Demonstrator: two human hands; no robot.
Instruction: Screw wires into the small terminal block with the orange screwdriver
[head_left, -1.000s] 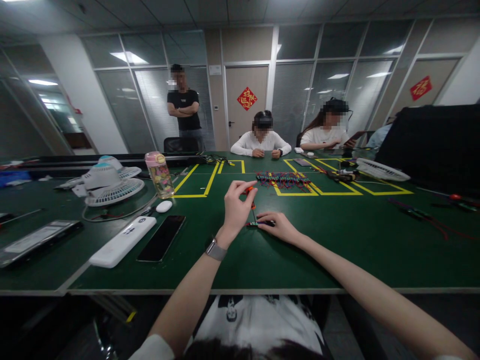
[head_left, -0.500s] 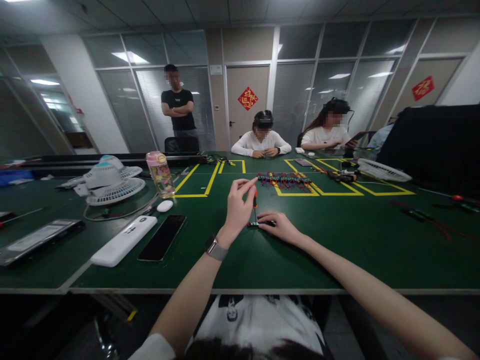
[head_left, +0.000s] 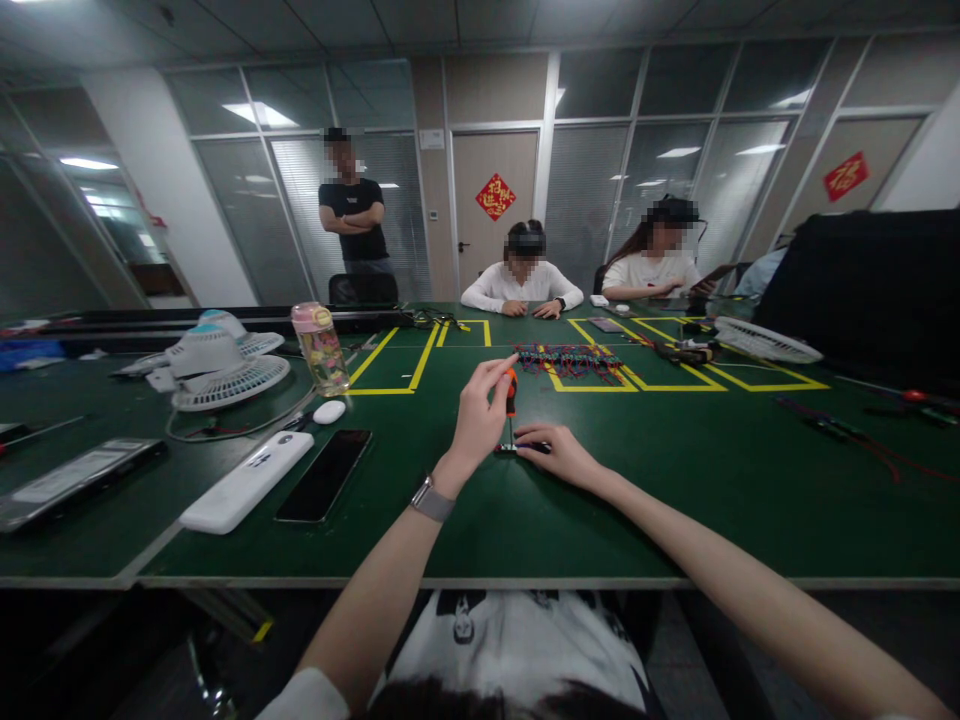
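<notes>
My left hand (head_left: 475, 412) is closed round the orange handle of a small screwdriver (head_left: 511, 392), held upright with its tip down on a small dark part (head_left: 508, 449) lying on the green table (head_left: 675, 500). A watch sits on that wrist. My right hand (head_left: 561, 452) lies beside the part and presses it down with its fingertips. A row of small parts with red and coloured wires (head_left: 571, 360) lies further back, across a yellow tape line.
To the left lie a black phone (head_left: 324, 476), a white power bank (head_left: 246, 481), a white mouse (head_left: 328, 412), a pink-capped bottle (head_left: 320, 349) and a white fan (head_left: 221, 367). Two seated people work at the far side; one person stands behind. A second fan (head_left: 765, 341) and tools lie right.
My left hand's fingers have shifted on the screwdriver handle, turning it in place. My right hand and the part have stayed put. The standing person has stepped slightly left.
</notes>
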